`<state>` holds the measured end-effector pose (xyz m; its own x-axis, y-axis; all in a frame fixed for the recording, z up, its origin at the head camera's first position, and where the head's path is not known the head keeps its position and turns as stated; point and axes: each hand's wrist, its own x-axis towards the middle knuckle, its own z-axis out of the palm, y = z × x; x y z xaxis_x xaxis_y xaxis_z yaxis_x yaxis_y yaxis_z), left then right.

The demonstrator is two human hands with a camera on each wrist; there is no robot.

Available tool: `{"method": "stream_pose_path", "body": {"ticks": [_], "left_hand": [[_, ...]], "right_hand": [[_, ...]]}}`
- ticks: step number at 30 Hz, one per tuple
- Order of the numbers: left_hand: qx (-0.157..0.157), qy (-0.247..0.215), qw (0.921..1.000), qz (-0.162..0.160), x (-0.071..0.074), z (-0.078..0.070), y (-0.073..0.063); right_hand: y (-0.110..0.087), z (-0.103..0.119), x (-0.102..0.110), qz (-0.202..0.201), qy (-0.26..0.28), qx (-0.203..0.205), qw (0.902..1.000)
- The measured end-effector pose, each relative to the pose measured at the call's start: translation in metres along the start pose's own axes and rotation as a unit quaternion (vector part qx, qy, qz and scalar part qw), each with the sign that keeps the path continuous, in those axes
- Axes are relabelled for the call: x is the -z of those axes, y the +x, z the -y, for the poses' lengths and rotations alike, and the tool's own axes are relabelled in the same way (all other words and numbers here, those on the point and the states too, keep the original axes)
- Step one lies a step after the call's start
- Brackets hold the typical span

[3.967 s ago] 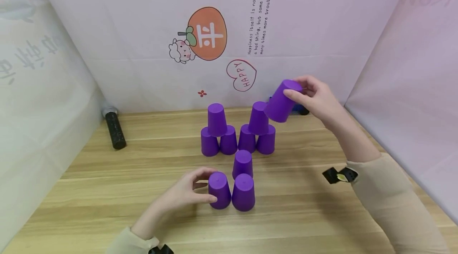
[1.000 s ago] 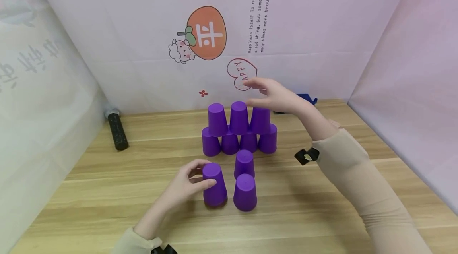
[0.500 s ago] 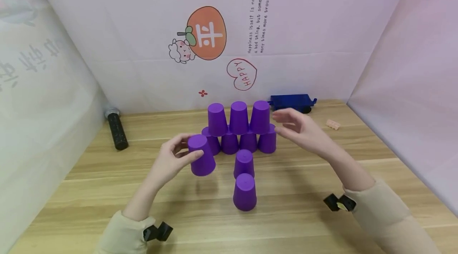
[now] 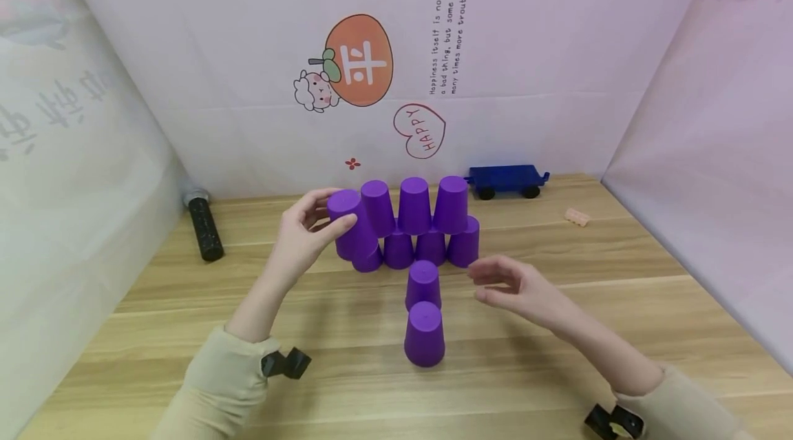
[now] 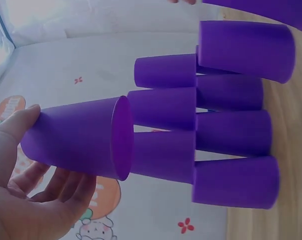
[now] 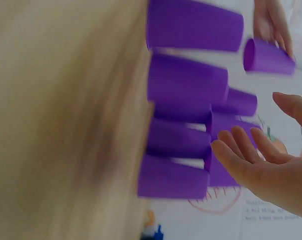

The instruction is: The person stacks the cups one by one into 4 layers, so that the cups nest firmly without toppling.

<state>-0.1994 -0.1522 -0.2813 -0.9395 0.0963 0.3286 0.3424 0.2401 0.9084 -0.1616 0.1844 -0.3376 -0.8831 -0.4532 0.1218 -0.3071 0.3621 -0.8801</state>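
Note:
My left hand grips an upside-down purple cup between thumb and fingers, held in the air in front of the stack's left end. In the left wrist view this held cup has its open rim toward the stacked cups. The stack has a bottom row of several inverted purple cups and an upper row of three cups bridging them. In front stand two single inverted cups, a farther cup and a nearer cup. My right hand, fingers loosely bent and holding nothing, hovers to their right.
A blue toy wagon stands at the back right against the printed cloth backdrop. Near it lies a small pinkish toy brick. A black microphone lies at the back left of the wooden table.
An upper-row cup was set between the other two, and my right hand left it, drawing back toward me. My left hand lifted the left front cup and carried it up beside the stack.

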Motion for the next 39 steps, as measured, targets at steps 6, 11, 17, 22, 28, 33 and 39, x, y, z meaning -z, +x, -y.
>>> {"method": "stream_pose_path", "body": {"ticks": [6, 11, 17, 22, 28, 33, 39], "left_hand": [[-0.028, 0.007, 0.9993, -0.025, -0.006, -0.017, 0.025], [-0.041, 0.011, 0.9987, -0.029, -0.013, -0.028, 0.045], [-0.037, 0.005, 0.9987, -0.034, -0.023, -0.031, 0.066], [-0.027, 0.004, 0.9991, -0.033, -0.032, -0.028, 0.079], [-0.013, 0.007, 0.9994, -0.030, -0.039, -0.026, 0.090], [-0.005, 0.016, 0.9996, -0.023, -0.044, -0.026, 0.096], [-0.010, 0.031, 0.9994, -0.015, -0.047, -0.025, 0.099]], "right_hand": [[-0.003, -0.004, -0.020, 0.048, 0.042, -0.014, 0.9979], [-0.003, -0.007, -0.032, 0.061, 0.058, -0.003, 0.9964], [0.000, -0.007, -0.042, 0.065, 0.057, 0.007, 0.9962], [0.005, -0.007, -0.050, 0.080, 0.052, 0.004, 0.9954], [0.009, -0.005, -0.053, 0.084, 0.045, 0.001, 0.9955], [0.010, -0.002, -0.054, 0.099, 0.038, 0.000, 0.9944], [0.014, -0.002, -0.057, 0.108, 0.035, 0.004, 0.9935]]}}
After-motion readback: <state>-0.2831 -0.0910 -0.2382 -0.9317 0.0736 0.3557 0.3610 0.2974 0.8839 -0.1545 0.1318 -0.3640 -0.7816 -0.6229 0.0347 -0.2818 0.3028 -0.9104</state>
